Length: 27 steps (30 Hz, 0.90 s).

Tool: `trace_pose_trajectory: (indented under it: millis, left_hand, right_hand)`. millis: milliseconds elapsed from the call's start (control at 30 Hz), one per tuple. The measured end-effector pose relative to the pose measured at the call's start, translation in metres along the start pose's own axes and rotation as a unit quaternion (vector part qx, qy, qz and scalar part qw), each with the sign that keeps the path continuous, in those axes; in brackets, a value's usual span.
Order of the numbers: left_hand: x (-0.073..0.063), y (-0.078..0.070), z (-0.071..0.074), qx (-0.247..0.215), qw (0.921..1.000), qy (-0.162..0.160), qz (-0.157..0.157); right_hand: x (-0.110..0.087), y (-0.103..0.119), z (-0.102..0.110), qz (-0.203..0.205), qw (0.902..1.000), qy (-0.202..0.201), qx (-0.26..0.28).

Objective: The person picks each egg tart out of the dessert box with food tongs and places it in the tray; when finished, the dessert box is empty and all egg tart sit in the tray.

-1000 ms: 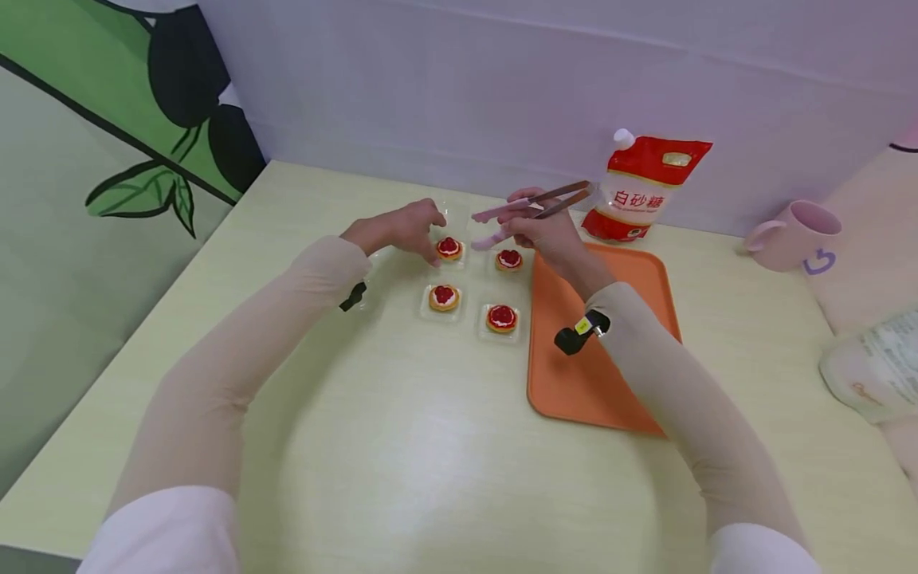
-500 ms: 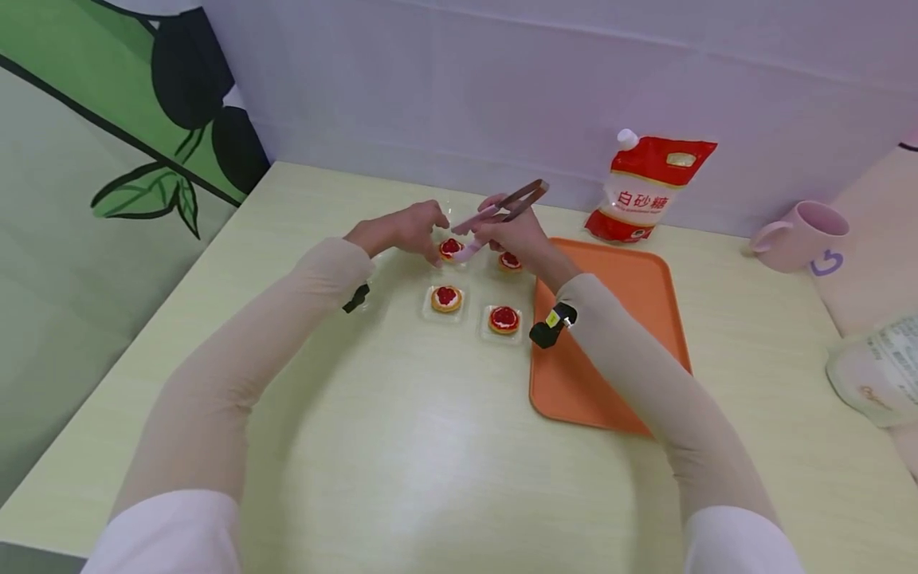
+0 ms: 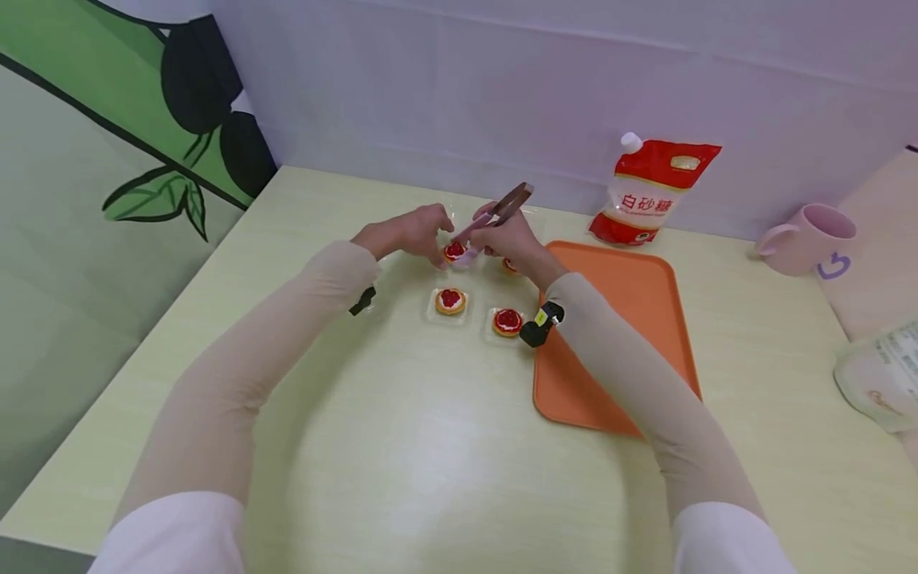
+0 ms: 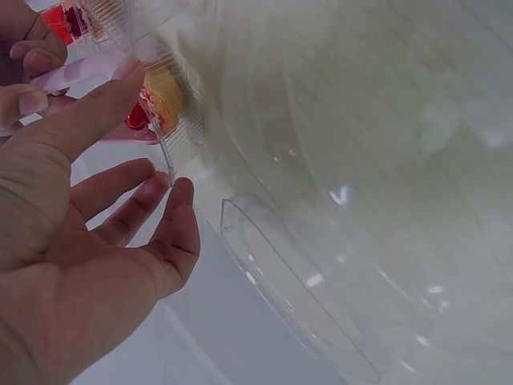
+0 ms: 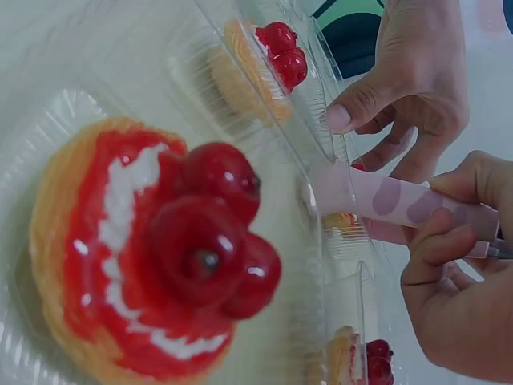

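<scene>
My left hand (image 3: 419, 229) pinches the edge of a clear plastic box (image 4: 191, 112) between thumb and fingers. Inside that box sits a small fruit tart (image 3: 455, 252) with red berries and white cream. From the right, my right hand (image 3: 512, 241) grips pink tongs (image 5: 393, 196) with a brown metal bend. The tong tips reach to the tart in the held box, one along either side; whether they press on it is hard to tell. Another tart (image 3: 510, 266) is partly hidden beneath my right hand. Two more tarts, one (image 3: 450, 301) and another (image 3: 508, 322), sit nearer in clear boxes.
An orange tray (image 3: 631, 279) lies right of the boxes, under my right forearm. Behind it stands a red and white sugar bag (image 3: 641, 195). A pink mug (image 3: 810, 239) and a pale bag (image 3: 878, 379) are at the far right. A curved clear plastic piece (image 4: 288, 289) shows below the left hand.
My right hand has moved left with the tongs, bringing their tips from above the gap between boxes to the back-left tart. The left hand has stayed at its box.
</scene>
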<state>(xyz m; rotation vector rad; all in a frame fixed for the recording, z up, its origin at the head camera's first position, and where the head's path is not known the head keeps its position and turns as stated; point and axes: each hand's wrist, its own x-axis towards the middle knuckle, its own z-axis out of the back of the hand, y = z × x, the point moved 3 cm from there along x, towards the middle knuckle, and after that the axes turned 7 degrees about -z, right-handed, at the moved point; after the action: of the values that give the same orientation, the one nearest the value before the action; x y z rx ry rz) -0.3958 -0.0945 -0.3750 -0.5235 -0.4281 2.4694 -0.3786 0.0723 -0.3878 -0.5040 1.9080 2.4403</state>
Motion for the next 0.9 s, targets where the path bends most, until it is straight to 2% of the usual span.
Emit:
trace_pose_trajectory:
  millis: [300, 567, 900]
  left_hand:
    - [0.0, -0.001, -0.001, 0.003, 1.0, 0.003, 0.003]
    - [0.002, -0.002, 0.001, 0.009, 0.9999, 0.0, -0.005]
    - [-0.003, -0.004, 0.001, 0.009, 0.9999, 0.0, 0.005]
  right_hand:
    - [-0.001, 0.005, -0.002, -0.018, 0.9996, 0.007, -0.021]
    - [-0.003, 0.014, 0.0, -0.034, 0.9956, 0.004, -0.087]
    - [-0.003, 0.007, 0.001, -0.016, 0.9978, -0.011, -0.063]
